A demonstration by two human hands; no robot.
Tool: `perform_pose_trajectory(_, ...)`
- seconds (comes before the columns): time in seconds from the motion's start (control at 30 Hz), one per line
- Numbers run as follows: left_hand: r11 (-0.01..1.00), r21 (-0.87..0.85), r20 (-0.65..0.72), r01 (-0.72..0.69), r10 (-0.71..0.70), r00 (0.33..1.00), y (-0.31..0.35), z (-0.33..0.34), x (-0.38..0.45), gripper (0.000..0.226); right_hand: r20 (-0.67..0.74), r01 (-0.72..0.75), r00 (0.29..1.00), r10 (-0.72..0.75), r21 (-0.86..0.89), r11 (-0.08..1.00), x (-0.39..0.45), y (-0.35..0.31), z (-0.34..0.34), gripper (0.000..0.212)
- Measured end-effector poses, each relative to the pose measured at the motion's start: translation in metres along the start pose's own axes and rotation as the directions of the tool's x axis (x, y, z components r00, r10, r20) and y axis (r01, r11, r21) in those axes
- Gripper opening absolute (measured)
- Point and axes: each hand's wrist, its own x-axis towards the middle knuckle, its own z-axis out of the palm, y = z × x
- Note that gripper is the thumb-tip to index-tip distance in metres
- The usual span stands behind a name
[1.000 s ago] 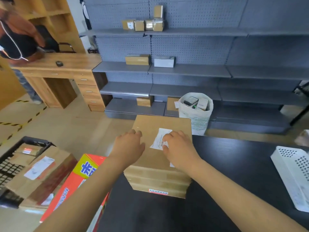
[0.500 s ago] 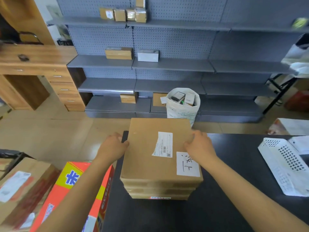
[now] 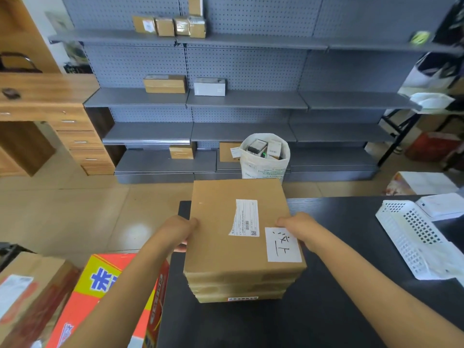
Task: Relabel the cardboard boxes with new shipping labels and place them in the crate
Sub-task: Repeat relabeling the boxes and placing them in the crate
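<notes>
A flat brown cardboard box (image 3: 221, 237) tops a short stack of similar boxes on the black table (image 3: 339, 310). Its top carries a printed shipping label (image 3: 244, 218) and a white sticker with handwriting (image 3: 282, 244). My left hand (image 3: 177, 232) grips the box's left edge, fingers curled under it. My right hand (image 3: 300, 228) grips the right edge, thumb on top beside the sticker. A dark crate (image 3: 7, 252) shows only as a sliver at the far left.
A white perforated basket (image 3: 416, 237) with papers behind it lies on the table at right. Left of the table stand a red-and-yellow carton (image 3: 105, 297) and a taped brown box (image 3: 30, 297). Grey shelving with small parcels and a white sack (image 3: 263, 159) stand beyond.
My right hand left the printed label and both hands moved to the top box's side edges. The view swung right, so the crate slid almost out of frame.
</notes>
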Motion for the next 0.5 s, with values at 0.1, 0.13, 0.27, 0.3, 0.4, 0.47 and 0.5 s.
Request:
perform_pose_trajectory(0.1, 0.999, 0.024, -0.013, -0.025, 0.025, 1.000, 0.001, 0.000, 0.002, 0.025, -0.002, 0.003, 1.000, -0.003, 0.022, 1.000, 0.000, 0.002, 0.000, 0.019)
perform_pose_trajectory(0.13, 0.999, 0.024, -0.013, -0.032, 0.032, 0.999, 0.002, 0.000, 0.003, 0.025, -0.003, 0.004, 1.000, -0.004, 0.031, 1.000, 0.000, 0.004, 0.000, 0.019)
perform_pose_trajectory(0.27, 0.997, -0.012, 0.007, -0.070, 0.070, 0.998, 0.007, 0.009, 0.004, 0.021, -0.013, 0.016, 1.000, -0.016, 0.046, 0.999, -0.002, 0.013, -0.011, 0.021)
perform_pose_trajectory(0.3, 0.997, -0.009, 0.009, -0.082, 0.083, 0.997, 0.009, 0.013, 0.004, 0.020, -0.018, 0.020, 1.000, -0.020, 0.050, 0.999, -0.002, 0.015, -0.016, 0.022)
perform_pose_trajectory(0.4, 0.994, 0.003, 0.006, -0.110, 0.110, 0.994, 0.015, 0.027, 0.002, 0.020, -0.036, 0.037, 0.999, -0.034, 0.065, 0.997, -0.002, 0.026, -0.036, 0.022)
perform_pose_trajectory(0.47, 0.993, 0.007, 0.014, -0.117, 0.117, 0.993, 0.022, 0.042, -0.002, 0.019, -0.038, 0.037, 0.999, -0.034, 0.070, 0.997, -0.002, 0.035, -0.051, 0.021)
perform_pose_trajectory(0.5, 0.993, 0.009, 0.020, -0.116, 0.115, 0.993, 0.027, 0.051, -0.005, 0.019, -0.039, 0.037, 0.999, -0.034, 0.069, 0.997, -0.001, 0.040, -0.060, 0.021)
